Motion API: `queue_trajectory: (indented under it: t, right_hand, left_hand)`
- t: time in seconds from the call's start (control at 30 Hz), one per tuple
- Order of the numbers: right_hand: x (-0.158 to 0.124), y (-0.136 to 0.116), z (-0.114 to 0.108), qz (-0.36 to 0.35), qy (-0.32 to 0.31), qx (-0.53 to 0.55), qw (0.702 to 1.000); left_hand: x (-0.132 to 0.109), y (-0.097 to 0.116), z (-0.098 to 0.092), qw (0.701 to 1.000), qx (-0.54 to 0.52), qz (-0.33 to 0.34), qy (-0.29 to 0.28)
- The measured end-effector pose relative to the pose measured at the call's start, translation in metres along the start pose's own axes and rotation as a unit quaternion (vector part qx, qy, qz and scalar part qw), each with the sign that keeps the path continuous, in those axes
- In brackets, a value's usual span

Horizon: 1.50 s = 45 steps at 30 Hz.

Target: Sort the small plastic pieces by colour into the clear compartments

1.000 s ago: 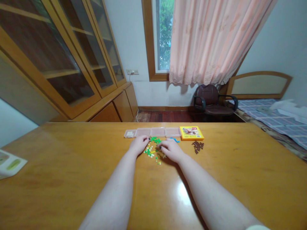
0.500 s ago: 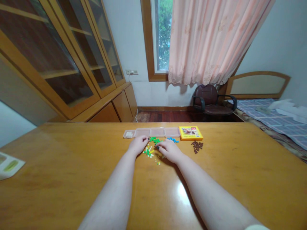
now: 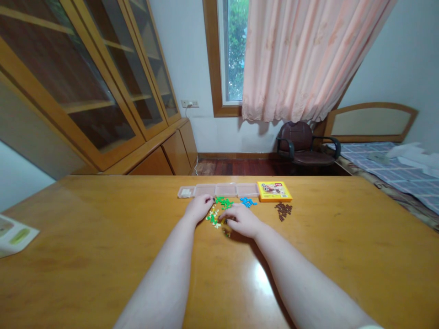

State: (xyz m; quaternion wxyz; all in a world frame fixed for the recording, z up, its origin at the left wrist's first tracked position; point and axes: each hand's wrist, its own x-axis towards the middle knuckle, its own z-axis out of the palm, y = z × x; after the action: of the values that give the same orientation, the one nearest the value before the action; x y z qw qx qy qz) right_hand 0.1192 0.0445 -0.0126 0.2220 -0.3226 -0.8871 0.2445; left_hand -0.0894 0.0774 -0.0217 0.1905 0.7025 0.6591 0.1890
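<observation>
Forearms [image 3: 164,269] bare | fingers [image 3: 207,198]: dark nails [image 3: 226,221] | right arm [image 3: 298,269]: probably a white sleeve edge [image 3: 368,327]

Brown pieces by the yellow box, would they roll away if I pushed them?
The brown pieces probably wouldn't roll: they look straight-edged. They'd likely slide, since the table looks shiny. The pile might scatter, because it seems loose.

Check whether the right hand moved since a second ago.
Yes: against the yellow box, the right hand has shifted slightly left and nearer the camera, uncovering more blue pieces.
</observation>
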Motion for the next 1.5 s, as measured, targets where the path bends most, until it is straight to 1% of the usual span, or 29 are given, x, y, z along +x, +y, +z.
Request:
queue_trajectory:
  t: [0.1, 0.23, 0.33, 0.4, 0.57, 0.67, 0.73, 0.8, 0.87, 0.93, 1.0, 1.03, 1.17, 1.23, 1.3, 1.4, 1.47, 1.5]
  right_hand:
    - [0.000, -0.001, 0.001, -0.014, 0.003, -0.006, 1.000]
    - [0.001, 0.000, 0.002, -0.006, 0.011, -0.001, 1.000]
    - [0.000, 0.003, 0.001, 0.000, 0.029, 0.028, 0.999]
    - [0.000, 0.004, 0.000, -0.001, 0.029, 0.072, 0.997]
    - [-0.003, 0.003, 0.002, 0.011, -0.040, 0.204, 0.978]
    - [-0.005, 0.002, 0.003, 0.019, -0.066, 0.225, 0.972]
    - [-0.004, 0.001, 0.004, 0.025, -0.074, 0.206, 0.975]
    - [-0.003, 0.001, 0.004, 0.030, -0.059, 0.159, 0.985]
    - [0.000, 0.000, 0.003, 0.037, -0.015, 0.099, 0.994]
    - [0.001, -0.001, 0.000, 0.046, 0.037, 0.047, 0.997]
    - [0.001, -0.003, -0.004, 0.045, 0.063, 0.008, 0.997]
    - [0.001, -0.004, -0.005, 0.036, 0.061, -0.008, 0.997]
    - [-0.001, -0.005, -0.005, -0.015, 0.021, -0.057, 0.998]
    - [-0.001, -0.003, -0.003, -0.009, 0.031, -0.076, 0.997]
    - [0.000, 0.002, 0.000, 0.020, 0.064, -0.088, 0.994]
    - [0.002, 0.009, 0.003, 0.061, 0.117, -0.085, 0.988]
    - [0.003, 0.013, 0.002, 0.078, 0.133, -0.077, 0.985]
    - [0.004, 0.015, 0.002, 0.084, 0.135, -0.072, 0.985]
  left_hand:
    - [0.000, 0.000, 0.000, 1.000, 0.003, 0.002, 0.001]
    - [-0.001, 0.000, 0.000, 1.000, 0.007, -0.002, 0.007]
    - [-0.001, 0.000, 0.001, 1.000, 0.002, -0.004, 0.006]
    - [-0.001, 0.000, 0.000, 1.000, -0.001, -0.005, 0.005]
    - [-0.002, 0.001, -0.001, 1.000, -0.010, -0.007, 0.003]
    - [-0.002, 0.002, -0.002, 1.000, -0.009, -0.008, 0.002]
    - [-0.002, 0.002, -0.001, 1.000, -0.004, -0.013, 0.004]
    - [-0.001, 0.002, -0.001, 1.000, 0.002, -0.016, 0.005]
    - [-0.001, 0.002, -0.001, 1.000, 0.006, -0.013, 0.005]
    - [-0.001, 0.002, -0.001, 1.000, 0.007, -0.009, 0.004]
    - [-0.001, 0.002, -0.002, 1.000, 0.008, -0.010, 0.005]
    - [-0.001, 0.002, -0.002, 1.000, 0.009, -0.012, 0.005]
    - [-0.001, 0.002, -0.001, 1.000, 0.009, -0.006, 0.008]
    - [-0.001, 0.002, 0.000, 1.000, 0.010, -0.003, 0.009]
    - [-0.003, 0.005, -0.002, 1.000, 0.010, -0.001, 0.011]
    - [-0.011, 0.017, -0.014, 0.999, 0.014, 0.028, 0.004]
    - [-0.023, 0.033, -0.027, 0.998, 0.031, 0.055, -0.003]
    - [-0.032, 0.042, -0.033, 0.997, 0.043, 0.057, -0.004]
